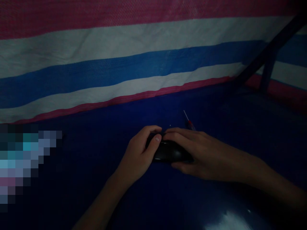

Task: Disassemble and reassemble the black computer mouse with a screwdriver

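Observation:
A glossy black rounded object, which looks like a computer mouse (171,152), lies on the dark blue surface (144,198) between my hands. My left hand (141,153) grips its left end, thumb on top and fingers curled round the far side. From the right, my right hand (199,153) wraps over it, with fingers across the far top edge and the thumb along the near side. The undersides of both hands are hidden. Just beyond my right hand lies a screwdriver (189,122) with a thin metal shaft and a red part; its rear end is hidden.
Behind the surface hangs a striped red, white and blue sheet (107,72). A dark slanted bar (268,48) stands at the back right. At the left edge is a pixelated bright area (19,159). A tiny speck (170,125) lies beyond the hands.

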Action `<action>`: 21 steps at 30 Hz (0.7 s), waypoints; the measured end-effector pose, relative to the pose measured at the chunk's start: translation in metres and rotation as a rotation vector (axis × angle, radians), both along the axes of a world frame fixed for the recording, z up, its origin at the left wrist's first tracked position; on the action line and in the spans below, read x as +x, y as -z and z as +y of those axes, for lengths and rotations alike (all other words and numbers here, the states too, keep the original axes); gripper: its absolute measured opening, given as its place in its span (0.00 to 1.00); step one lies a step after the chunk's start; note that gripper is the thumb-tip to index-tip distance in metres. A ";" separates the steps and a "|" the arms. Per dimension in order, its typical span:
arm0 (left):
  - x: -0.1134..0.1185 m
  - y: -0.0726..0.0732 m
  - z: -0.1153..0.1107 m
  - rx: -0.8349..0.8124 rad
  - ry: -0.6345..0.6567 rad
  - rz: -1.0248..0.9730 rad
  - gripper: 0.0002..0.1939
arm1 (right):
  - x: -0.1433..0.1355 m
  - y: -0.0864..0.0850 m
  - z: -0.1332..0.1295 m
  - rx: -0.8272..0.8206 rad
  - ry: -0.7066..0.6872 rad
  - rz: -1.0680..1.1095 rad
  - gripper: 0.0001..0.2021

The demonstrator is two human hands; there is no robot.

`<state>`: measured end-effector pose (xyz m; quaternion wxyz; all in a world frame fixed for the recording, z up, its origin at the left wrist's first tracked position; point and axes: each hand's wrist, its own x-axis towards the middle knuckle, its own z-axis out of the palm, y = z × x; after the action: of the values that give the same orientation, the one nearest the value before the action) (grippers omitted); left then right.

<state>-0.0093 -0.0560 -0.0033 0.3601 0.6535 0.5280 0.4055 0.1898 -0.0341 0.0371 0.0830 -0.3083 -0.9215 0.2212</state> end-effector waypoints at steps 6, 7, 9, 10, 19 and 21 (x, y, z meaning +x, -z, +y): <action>0.002 0.001 0.001 0.037 0.049 0.165 0.12 | -0.001 0.003 0.004 -0.056 -0.007 -0.006 0.20; 0.002 0.001 0.001 0.039 0.044 0.163 0.11 | -0.001 0.003 0.005 -0.055 -0.010 0.006 0.20; 0.001 0.001 0.001 0.035 0.028 0.137 0.11 | -0.001 0.004 0.006 -0.039 -0.015 0.037 0.21; 0.000 0.001 0.001 0.022 0.011 0.108 0.11 | -0.001 0.005 0.007 -0.022 -0.016 0.053 0.21; 0.021 -0.012 0.011 -0.540 -0.077 -0.903 0.19 | 0.006 -0.006 0.010 0.178 0.037 0.224 0.20; 0.026 -0.014 0.012 -0.598 -0.021 -1.000 0.18 | 0.007 -0.009 0.011 0.166 0.061 0.220 0.18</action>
<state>0.0164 -0.0439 0.0104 0.7305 0.2472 0.3920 0.5017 0.1963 -0.0236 0.0460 0.2154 -0.3021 -0.9122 0.1740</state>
